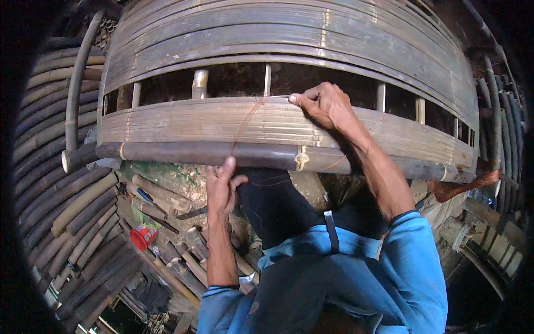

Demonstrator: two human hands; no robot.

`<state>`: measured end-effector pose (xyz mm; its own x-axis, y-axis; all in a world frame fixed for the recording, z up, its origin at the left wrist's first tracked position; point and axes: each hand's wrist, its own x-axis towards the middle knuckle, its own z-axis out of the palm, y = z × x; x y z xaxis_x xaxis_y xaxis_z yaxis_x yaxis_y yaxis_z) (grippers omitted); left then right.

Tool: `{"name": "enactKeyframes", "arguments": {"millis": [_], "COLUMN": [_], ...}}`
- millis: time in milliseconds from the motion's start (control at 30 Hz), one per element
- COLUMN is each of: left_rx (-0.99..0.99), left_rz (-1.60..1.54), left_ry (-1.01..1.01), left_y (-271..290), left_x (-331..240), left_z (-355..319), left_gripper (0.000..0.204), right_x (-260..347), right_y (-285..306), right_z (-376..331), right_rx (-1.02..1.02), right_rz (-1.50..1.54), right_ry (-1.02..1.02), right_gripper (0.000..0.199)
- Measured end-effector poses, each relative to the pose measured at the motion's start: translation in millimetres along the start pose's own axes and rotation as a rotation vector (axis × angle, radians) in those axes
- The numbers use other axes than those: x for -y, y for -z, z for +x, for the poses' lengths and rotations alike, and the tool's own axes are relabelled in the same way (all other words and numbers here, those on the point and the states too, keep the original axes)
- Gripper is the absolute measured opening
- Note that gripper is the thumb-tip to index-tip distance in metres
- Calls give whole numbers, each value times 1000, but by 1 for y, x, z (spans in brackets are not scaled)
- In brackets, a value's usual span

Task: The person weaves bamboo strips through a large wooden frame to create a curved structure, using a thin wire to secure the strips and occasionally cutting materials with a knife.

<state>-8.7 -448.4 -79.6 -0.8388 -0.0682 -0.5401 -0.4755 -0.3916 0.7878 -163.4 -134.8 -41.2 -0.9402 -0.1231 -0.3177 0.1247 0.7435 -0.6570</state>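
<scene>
A long panel of thin bamboo slats (194, 119) lies across in front of me, with a dark bamboo pole (206, 153) along its near edge. A thin reddish thread (242, 129) runs over the slats down to the pole. My left hand (221, 192) is below the pole, with its index fingertip against the pole where the thread passes; its thumb stands apart. My right hand (328, 108) pinches at the strip's far edge, where the thread's upper end meets its thumb and finger. Its other fingers are curled and partly hidden.
Beyond a gap with upright pegs (267, 80) lies a wider slatted surface (239, 36). Stacked bamboo poles (61, 128) fill the left side. A red cup (143, 237) and cut bamboo pieces (189, 267) lie below left. More poles (506, 122) stand at right.
</scene>
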Motion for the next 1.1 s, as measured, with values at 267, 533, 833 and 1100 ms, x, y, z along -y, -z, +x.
{"name": "enactKeyframes", "arguments": {"millis": [267, 533, 833, 1100], "left_rx": [-1, 344, 166, -25], "left_rz": [435, -201, 65, 242], "left_ry": [-427, -518, -569, -418], "left_y": [-3, -27, -14, -56], "left_x": [-70, -105, -134, -200], "left_z": [-64, -82, -86, -49], "left_gripper": [33, 49, 46, 41], "right_x": [-4, -2, -5, -5], "right_y": [-9, -6, -8, -9], "right_z": [-1, -1, -1, -3], "right_rx": [-68, -35, -56, -93], "right_rz": [-29, -17, -23, -57], "right_ry": [-3, -38, -22, 23], "right_gripper": [51, 53, 56, 56]}}
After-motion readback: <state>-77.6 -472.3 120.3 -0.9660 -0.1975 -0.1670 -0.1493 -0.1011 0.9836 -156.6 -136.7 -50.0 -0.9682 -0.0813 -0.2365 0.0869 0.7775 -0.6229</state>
